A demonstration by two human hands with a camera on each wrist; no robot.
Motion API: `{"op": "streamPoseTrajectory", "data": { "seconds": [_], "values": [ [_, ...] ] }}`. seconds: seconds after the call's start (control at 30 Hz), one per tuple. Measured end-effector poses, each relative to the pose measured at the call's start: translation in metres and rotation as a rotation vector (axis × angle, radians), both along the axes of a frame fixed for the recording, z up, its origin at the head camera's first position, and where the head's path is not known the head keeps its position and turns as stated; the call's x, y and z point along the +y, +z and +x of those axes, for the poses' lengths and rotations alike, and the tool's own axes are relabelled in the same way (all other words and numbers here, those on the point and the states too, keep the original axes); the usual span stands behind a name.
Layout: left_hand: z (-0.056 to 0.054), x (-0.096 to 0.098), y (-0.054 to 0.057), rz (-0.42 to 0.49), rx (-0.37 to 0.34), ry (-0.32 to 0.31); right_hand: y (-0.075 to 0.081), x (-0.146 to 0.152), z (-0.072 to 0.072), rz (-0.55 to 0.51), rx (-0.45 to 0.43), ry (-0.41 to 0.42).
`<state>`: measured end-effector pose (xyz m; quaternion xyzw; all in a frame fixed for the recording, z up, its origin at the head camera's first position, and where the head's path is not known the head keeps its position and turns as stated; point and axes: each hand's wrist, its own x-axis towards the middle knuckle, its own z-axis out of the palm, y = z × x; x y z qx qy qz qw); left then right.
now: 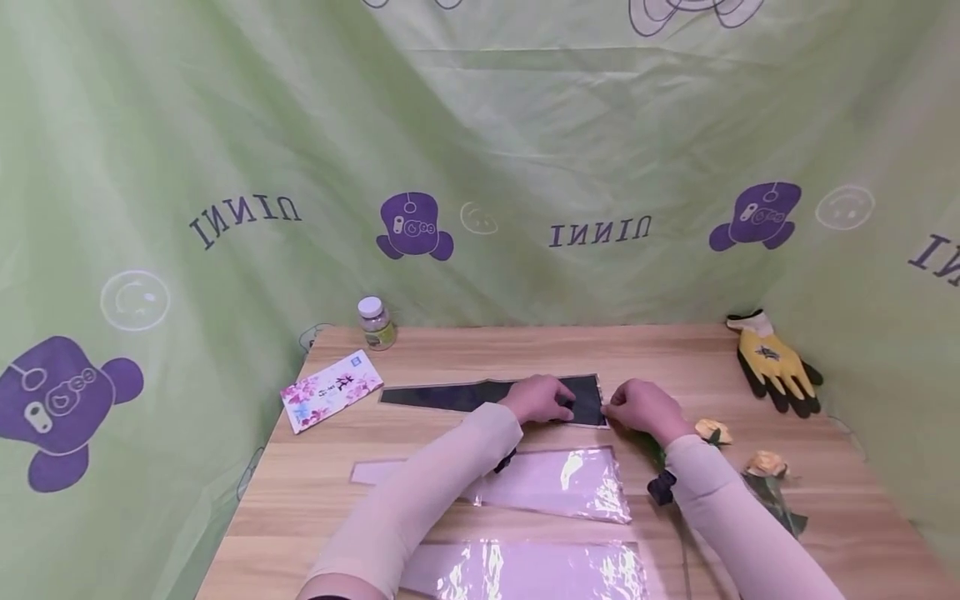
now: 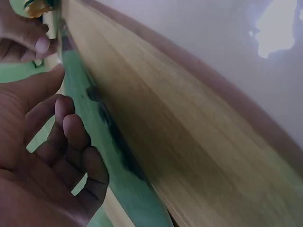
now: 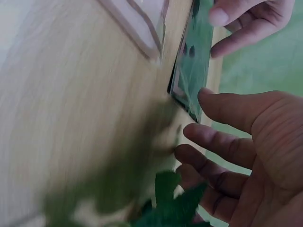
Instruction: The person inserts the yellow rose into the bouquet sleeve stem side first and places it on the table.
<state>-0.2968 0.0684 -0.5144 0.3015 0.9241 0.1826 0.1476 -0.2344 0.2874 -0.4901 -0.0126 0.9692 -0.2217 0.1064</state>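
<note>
Black tapered plastic-looking strip [image 1: 587, 392] beyond pale-lilac tapered plastic sleeve [image 1: 551, 485]; left hand [image 1: 536, 398] relaxed over strip; right hand [image 1: 649, 408] at strip's wide end, grip undetermined; step judged edge handling; next likely needs pinch

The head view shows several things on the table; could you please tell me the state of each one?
Jar: upright, white lid on
Floral packet: lying flat
Dark panel: lying flat, partly covered by the left hand
Middle pale panel: lying flat, partly hidden by the left forearm
Near pale panel: lying flat, cut off by the picture's edge
Yellow glove: lying unworn
Farther rose: lying down
Nearer rose: lying down
</note>
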Motion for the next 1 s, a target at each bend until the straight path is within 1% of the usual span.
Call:
{"op": "streamPoseTrajectory", "data": {
  "seconds": [0.07,0.13,0.27,0.33,0.5,0.57,0.67,0.73,0.83,0.9,1.0],
  "values": [
    [0.000,0.002,-0.004,-0.057,0.018,-0.023,-0.006,-0.003,-0.002,0.010,0.011,-0.003],
    [-0.001,0.003,-0.007,-0.081,0.024,-0.042,-0.006,-0.004,-0.004,-0.002,0.025,0.000],
    [-0.004,0.001,-0.009,-0.063,0.031,-0.056,-0.004,-0.003,-0.006,-0.049,0.040,0.012],
    [-0.003,-0.001,-0.009,-0.057,0.025,-0.055,-0.004,-0.003,-0.007,-0.062,0.040,0.015],
    [-0.003,-0.004,-0.013,-0.037,0.008,-0.052,-0.010,-0.004,-0.011,-0.049,-0.010,0.007],
    [-0.004,-0.004,-0.014,-0.018,-0.010,-0.051,-0.010,-0.004,-0.012,-0.036,-0.022,0.001],
    [-0.006,-0.005,-0.015,0.036,-0.045,-0.039,-0.007,-0.005,-0.014,-0.012,-0.018,-0.006],
    [-0.006,-0.006,-0.016,0.084,-0.088,-0.019,-0.005,-0.006,-0.015,0.006,-0.011,-0.012],
    [-0.006,-0.008,-0.014,0.152,-0.144,0.009,-0.004,-0.008,-0.018,0.016,-0.005,0.002],
    [-0.006,-0.009,-0.012,0.176,-0.169,0.022,-0.004,-0.009,-0.020,0.001,-0.004,0.007],
    [-0.005,-0.009,-0.010,0.192,-0.176,0.022,-0.005,-0.010,-0.020,-0.032,0.011,0.018]
  ]
}}
